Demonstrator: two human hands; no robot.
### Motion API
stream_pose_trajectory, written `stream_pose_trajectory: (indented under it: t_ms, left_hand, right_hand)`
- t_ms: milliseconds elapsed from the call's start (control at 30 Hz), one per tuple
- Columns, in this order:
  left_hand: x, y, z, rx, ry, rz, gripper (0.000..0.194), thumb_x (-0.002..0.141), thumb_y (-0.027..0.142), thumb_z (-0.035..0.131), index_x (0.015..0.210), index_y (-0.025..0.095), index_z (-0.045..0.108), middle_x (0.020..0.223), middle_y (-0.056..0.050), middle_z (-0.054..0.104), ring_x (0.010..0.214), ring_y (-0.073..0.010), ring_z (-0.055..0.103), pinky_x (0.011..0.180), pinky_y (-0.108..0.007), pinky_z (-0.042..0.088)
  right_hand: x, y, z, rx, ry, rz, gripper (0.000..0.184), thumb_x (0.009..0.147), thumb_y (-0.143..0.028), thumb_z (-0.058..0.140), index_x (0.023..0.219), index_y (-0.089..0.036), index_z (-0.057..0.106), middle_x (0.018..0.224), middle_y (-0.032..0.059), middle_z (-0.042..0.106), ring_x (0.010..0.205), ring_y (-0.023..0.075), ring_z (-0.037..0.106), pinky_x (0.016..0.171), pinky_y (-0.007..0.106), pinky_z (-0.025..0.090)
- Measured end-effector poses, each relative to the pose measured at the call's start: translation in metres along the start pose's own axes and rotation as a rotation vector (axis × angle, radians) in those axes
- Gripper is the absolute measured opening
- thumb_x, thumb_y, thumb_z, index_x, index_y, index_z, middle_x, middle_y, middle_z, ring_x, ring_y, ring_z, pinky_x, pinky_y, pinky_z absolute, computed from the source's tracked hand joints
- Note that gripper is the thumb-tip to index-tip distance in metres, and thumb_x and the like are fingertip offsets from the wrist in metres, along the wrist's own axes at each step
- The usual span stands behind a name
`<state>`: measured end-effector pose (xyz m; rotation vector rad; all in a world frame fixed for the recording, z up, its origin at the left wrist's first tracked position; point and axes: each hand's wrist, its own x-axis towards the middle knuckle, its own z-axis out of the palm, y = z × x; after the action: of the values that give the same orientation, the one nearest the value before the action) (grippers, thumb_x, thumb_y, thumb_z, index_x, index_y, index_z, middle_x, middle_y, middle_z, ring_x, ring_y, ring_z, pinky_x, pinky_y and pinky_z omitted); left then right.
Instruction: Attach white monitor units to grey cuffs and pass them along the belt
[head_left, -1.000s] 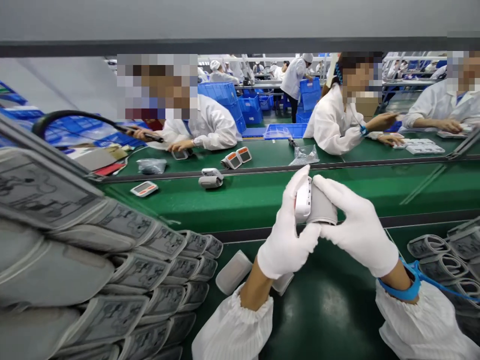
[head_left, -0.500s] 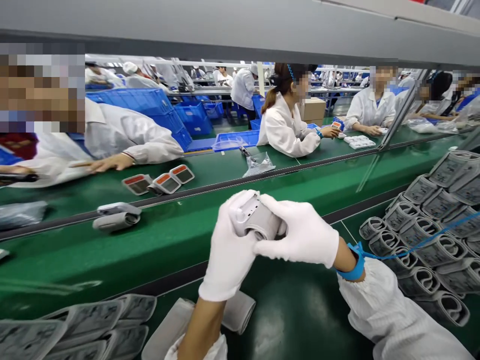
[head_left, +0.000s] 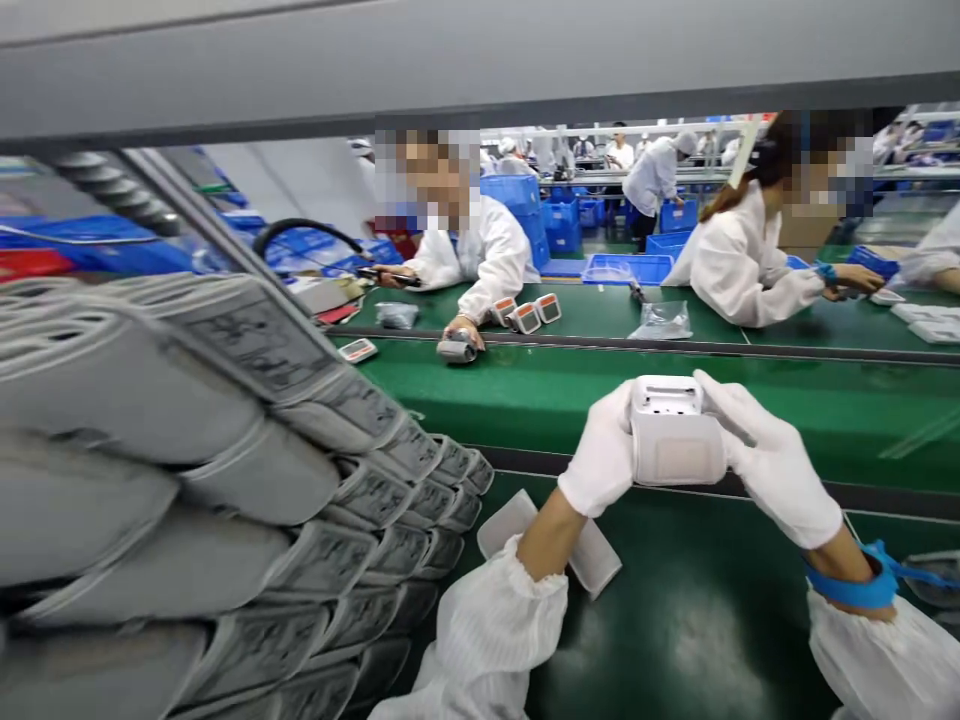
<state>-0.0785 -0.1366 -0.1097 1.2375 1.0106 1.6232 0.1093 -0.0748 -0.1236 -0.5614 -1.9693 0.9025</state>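
Observation:
Between my white-gloved hands is a wrist blood pressure monitor (head_left: 667, 397), a small white case with its grey cuff (head_left: 679, 450) rolled below it. My left hand (head_left: 606, 450) grips its left side. From the right, my right hand (head_left: 780, 470) holds it, with the thumb and fingers at the case and cuff edge. An open slot shows in the case's upper end. Under my left forearm, a grey cuff (head_left: 596, 560) lies on the green bench, partly hidden.
Many rolled grey cuffs (head_left: 262, 340) are stacked high at the left. Across the green conveyor (head_left: 540, 385), a co-worker's hand (head_left: 463, 328) touches another monitor (head_left: 456, 348). Several monitors (head_left: 526, 318) and a plastic bag (head_left: 664, 322) lie beyond. A blue wrist strap (head_left: 855, 588) circles my right wrist.
My view has swung left, bringing the left stack of cuffs into sight. The monitor has been turned so the cuff's flat face shows. A co-worker's hand has reached a monitor on the conveyor.

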Motion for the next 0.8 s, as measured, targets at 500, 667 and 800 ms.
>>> stream_pose_trajectory:
  t_ms: [500, 667, 800]
  left_hand:
    - [0.001, -0.006, -0.003, -0.067, 0.02, -0.108, 0.025, 0.083, 0.033, 0.077, 0.099, 0.014, 0.075, 0.105, -0.009, 0.078, 0.103, -0.0249, 0.069, 0.094, -0.034, 0.054]
    - [0.001, -0.013, 0.002, -0.131, 0.032, -0.137, 0.024, 0.084, 0.028, 0.072, 0.101, 0.012, 0.076, 0.105, -0.01, 0.078, 0.1, -0.0249, 0.07, 0.089, -0.034, 0.054]
    - [0.01, -0.024, -0.004, -0.129, 0.01, -0.113, 0.028, 0.081, 0.025, 0.075, 0.106, 0.012, 0.076, 0.113, -0.011, 0.079, 0.108, -0.0264, 0.071, 0.095, -0.036, 0.056]
  right_hand:
    - [-0.007, -0.009, 0.026, 0.067, 0.216, 0.116, 0.059, 0.079, -0.04, 0.09, 0.134, -0.029, 0.075, 0.13, 0.0056, 0.076, 0.114, 0.0348, 0.076, 0.097, 0.047, 0.067]
    - [-0.016, 0.017, 0.029, -0.092, 0.366, 0.039, 0.046, 0.082, -0.037, 0.084, 0.126, -0.023, 0.08, 0.116, 0.0094, 0.08, 0.101, 0.0376, 0.079, 0.091, 0.05, 0.067]
    - [-0.01, 0.04, 0.029, -0.032, 0.332, 0.146, 0.043, 0.082, -0.034, 0.078, 0.122, -0.019, 0.081, 0.12, 0.0104, 0.079, 0.112, 0.0377, 0.076, 0.102, 0.053, 0.062]
